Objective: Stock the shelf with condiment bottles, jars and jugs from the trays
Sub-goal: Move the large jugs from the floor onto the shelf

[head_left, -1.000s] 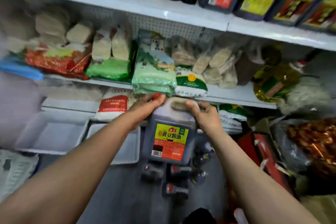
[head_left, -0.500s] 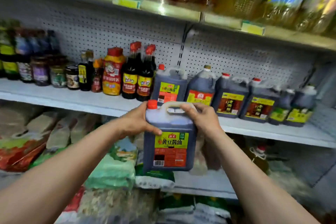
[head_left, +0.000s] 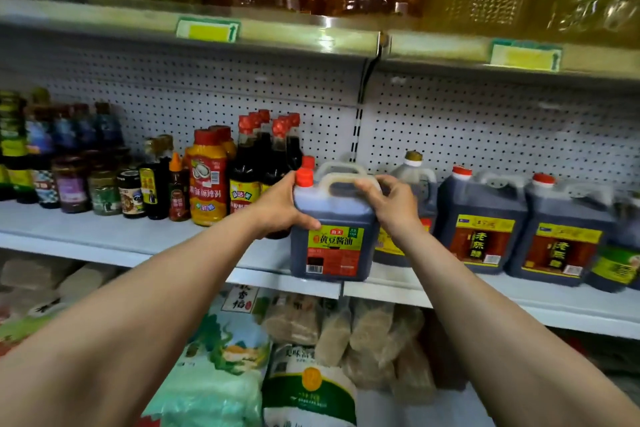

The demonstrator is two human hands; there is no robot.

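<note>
The left hand (head_left: 277, 210) wraps its fingers and thumb around the upper left shoulder of a dark soy sauce jug (head_left: 333, 239), just under its red cap, while the right hand (head_left: 391, 203) curls its fingers over the right end of the jug's handle. The jug stands upright at the front edge of the white middle shelf (head_left: 138, 239), its yellow and red label facing out. A second jug of the same kind shows directly behind it, only its cap and handle visible. To the right along the shelf stand one jug with a yellow label (head_left: 414, 204), partly hidden by the right wrist, then two vinegar jugs (head_left: 481, 222) side by side. To the left stand one orange squeeze bottle (head_left: 206, 180), a cluster of red-capped dark bottles (head_left: 266, 156) and several small jars (head_left: 100, 184); their exact number cannot be told.
</note>
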